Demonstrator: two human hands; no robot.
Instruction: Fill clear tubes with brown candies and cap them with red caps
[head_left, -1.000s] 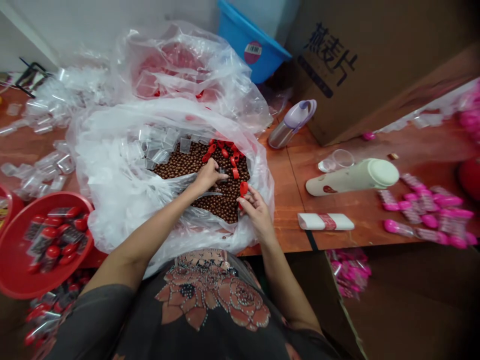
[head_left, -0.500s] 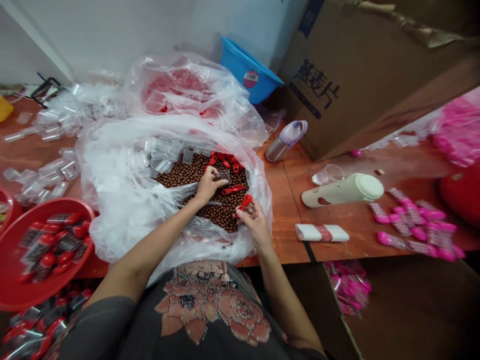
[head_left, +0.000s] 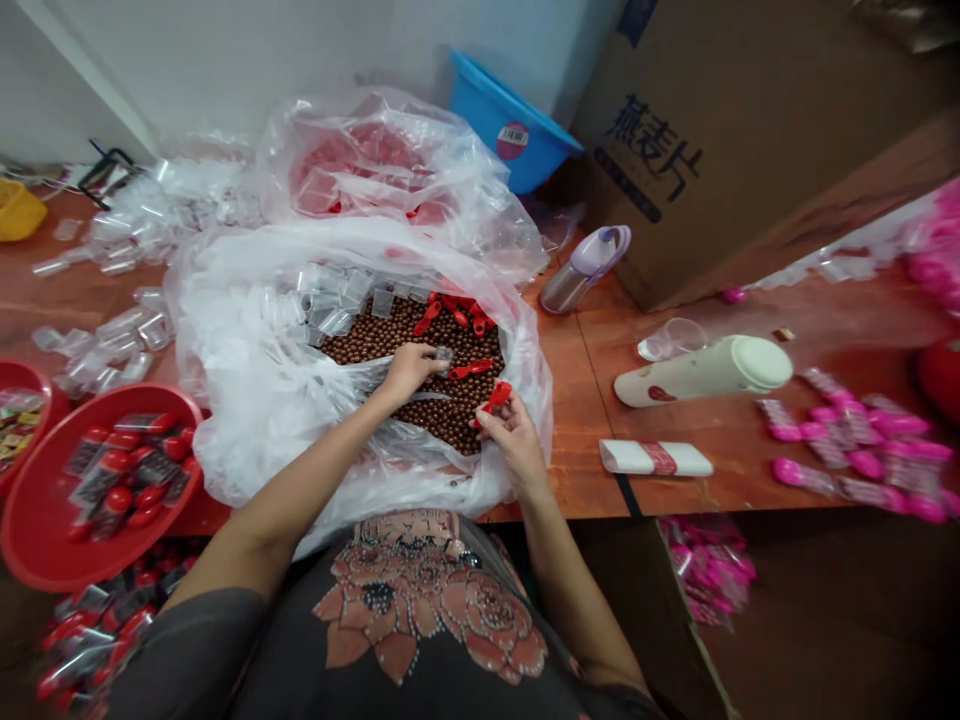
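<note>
My left hand (head_left: pixel 411 372) is closed on a small clear plastic tube (head_left: pixel 444 354), just above the brown chocolate-like balls (head_left: pixel 375 338) in a large translucent plastic bag (head_left: pixel 247 370). Fingers partly cover the tube, and I cannot tell how full it is. A red cap (head_left: pixel 499 395) with a narrow tail is pinched in my right hand (head_left: pixel 516 435), at the bag's right side. Between my hands another red cap (head_left: pixel 470 370) lies on the balls. More red caps (head_left: pixel 457 308) rest at the back of the bag, beside loose clear tubes (head_left: pixel 334 300).
At the left, a red basin (head_left: pixel 30 530) holds filled tubes with red caps. Empty tubes (head_left: pixel 112 340) lie behind it. To the right stand a lilac-lidded bottle (head_left: pixel 585 268), a pale green flask (head_left: pixel 697 370), a tissue pack (head_left: pixel 656 458) and a large cardboard box (head_left: pixel 720 140).
My left hand, holding the clear tube, has come up from among the balls and shifted slightly. My right hand keeps its red cap, now tilted more. A red cap has appeared between my hands.
</note>
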